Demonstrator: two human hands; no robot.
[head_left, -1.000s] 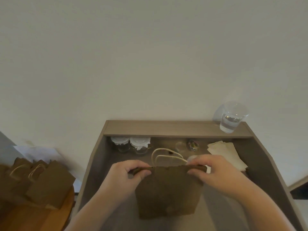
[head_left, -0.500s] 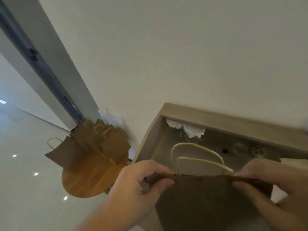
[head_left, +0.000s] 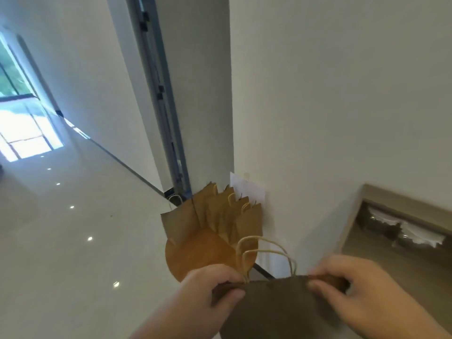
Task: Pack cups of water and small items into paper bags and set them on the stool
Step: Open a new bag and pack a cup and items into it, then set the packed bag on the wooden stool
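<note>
both hands, left hand (head_left: pixel 206 288) and right hand (head_left: pixel 352 287), pinch the top edge of a brown paper bag (head_left: pixel 276 311) with curled fingers. more bags (head_left: pixel 220 216) stand on the round stool (head_left: pixel 198 255).

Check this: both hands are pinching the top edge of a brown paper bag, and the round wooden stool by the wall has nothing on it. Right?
Not quite. The head view shows several paper bags already on the round wooden stool by the wall. The rest holds: the left hand and right hand pinch the top edge of the brown paper bag.
</note>
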